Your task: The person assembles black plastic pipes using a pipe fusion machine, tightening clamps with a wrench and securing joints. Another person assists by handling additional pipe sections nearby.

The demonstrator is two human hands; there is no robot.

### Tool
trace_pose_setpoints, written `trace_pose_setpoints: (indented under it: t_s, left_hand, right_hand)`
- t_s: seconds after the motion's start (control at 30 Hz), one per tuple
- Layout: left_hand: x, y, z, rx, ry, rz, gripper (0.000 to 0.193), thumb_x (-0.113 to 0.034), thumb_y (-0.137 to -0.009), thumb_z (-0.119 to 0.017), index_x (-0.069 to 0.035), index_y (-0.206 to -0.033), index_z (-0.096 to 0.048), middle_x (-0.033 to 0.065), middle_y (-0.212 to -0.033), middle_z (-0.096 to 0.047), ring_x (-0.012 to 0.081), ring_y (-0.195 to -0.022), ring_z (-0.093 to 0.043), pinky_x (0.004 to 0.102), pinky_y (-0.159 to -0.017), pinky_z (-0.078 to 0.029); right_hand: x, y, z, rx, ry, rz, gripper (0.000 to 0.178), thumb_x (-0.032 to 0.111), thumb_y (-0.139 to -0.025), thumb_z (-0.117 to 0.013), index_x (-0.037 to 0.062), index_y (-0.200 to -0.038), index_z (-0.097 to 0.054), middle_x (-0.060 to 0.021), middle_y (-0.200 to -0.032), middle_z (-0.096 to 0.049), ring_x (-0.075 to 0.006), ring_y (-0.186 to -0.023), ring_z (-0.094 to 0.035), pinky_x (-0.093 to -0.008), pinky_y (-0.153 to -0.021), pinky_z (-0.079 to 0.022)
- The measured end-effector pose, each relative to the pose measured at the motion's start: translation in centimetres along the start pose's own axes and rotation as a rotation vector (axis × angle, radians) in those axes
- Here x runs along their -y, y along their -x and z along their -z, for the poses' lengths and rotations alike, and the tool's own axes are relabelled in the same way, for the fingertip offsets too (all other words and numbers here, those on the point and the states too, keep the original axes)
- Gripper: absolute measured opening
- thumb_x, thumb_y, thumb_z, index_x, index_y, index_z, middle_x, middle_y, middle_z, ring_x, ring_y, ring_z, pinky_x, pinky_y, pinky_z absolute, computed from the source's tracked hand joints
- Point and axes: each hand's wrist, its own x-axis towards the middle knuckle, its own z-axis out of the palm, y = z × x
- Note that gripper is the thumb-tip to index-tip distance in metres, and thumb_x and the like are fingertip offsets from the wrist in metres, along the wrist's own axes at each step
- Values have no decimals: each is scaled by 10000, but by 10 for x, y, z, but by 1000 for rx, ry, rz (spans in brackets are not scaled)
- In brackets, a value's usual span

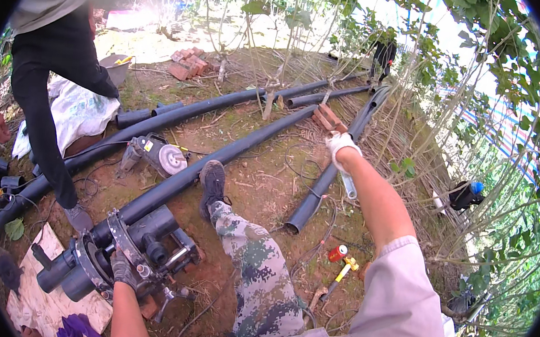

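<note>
My left hand, in a grey glove, touches a metal pipe-clamping machine between its rings; its fingertips are hidden among the parts. A long black pipe runs from the machine to the far right, and a black branched fitting sits in its near left end. My right hand, in a white glove, is stretched out far to the right, fingers curled; what they hold is hidden. Just below it shows a pale, clear bottle-like object. Beside that hand are red bricks and another black pipe.
A disc-faced power tool lies left of the pipe. A person in dark trousers stands at the left; another person is far off. A red can and a yellow-headed hammer lie near my leg. Thin branches rise at the right.
</note>
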Motion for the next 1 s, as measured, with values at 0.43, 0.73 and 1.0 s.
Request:
trace_pose_setpoints:
  t_s: [0.43,0.73,1.0]
  left_hand:
    - [5,-24,11,59,225,55,373,-364,-1040,-471,-77,-1201,-648,52,-1009,-676,203,-849,-632,327,-797,-533]
    - [6,-27,19,204,223,46,296,-272,-1043,-458,-75,-1168,-640,70,-1054,-673,228,-938,-628,362,-874,-522]
    - [-26,-16,11,39,-45,-45,420,-401,-1023,-523,-40,-1195,-650,70,-1068,-677,155,-973,-601,286,-892,-467]
  right_hand:
    - [-12,-88,-21,-83,-378,-355,360,242,-982,-475,55,-1250,-625,-146,-1243,-655,-288,-1056,-639,-384,-873,-516]
    - [14,-105,-29,-76,-276,-212,384,282,-1010,-431,55,-1247,-631,-176,-1242,-660,-311,-1135,-629,-418,-955,-492]
    - [261,135,-57,959,-943,28,144,225,-1020,-527,83,-1015,-541,-36,-650,-528,-136,-420,-438,-281,-373,-325]
